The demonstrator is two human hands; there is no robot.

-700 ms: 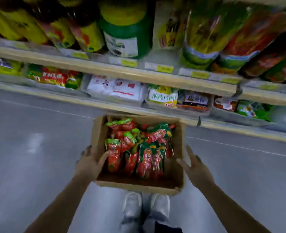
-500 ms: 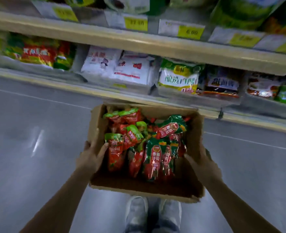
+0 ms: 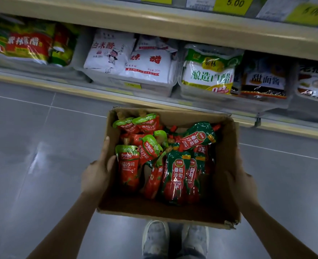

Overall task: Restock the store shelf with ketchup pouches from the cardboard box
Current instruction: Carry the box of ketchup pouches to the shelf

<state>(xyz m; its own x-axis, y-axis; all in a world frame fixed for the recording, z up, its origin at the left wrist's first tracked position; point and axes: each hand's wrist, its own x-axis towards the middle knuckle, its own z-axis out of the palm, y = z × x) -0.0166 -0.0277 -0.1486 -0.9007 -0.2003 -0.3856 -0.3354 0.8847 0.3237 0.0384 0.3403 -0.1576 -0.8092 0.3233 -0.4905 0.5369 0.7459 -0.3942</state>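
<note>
Head view. A cardboard box of ketchup pouches is held above the grey floor, in front of the bottom shelf. The left hand grips the box's left wall, thumb hooked over the rim and fingers outside; the right hand presses against the right wall with its fingers wrapped round the outside. The hands are thus well apart, clamped on opposite sides of the box. The pouches lie loosely heaped, red with green tops, none yet on the shelf. Shoes show below the box.

Risks, as judged: the box is carried by side pressure alone, so a slackened grip could let it tilt or drop; the near right corner looks torn, and the wall may buckle there; tilting forward would slide the heap to one end and spill pouches.

Compared with the frame half a second earlier, the shelf's bags of white vinegar appear nearer and larger, the upper shelf's goods have left the view, and both hands remain on the box.
</note>
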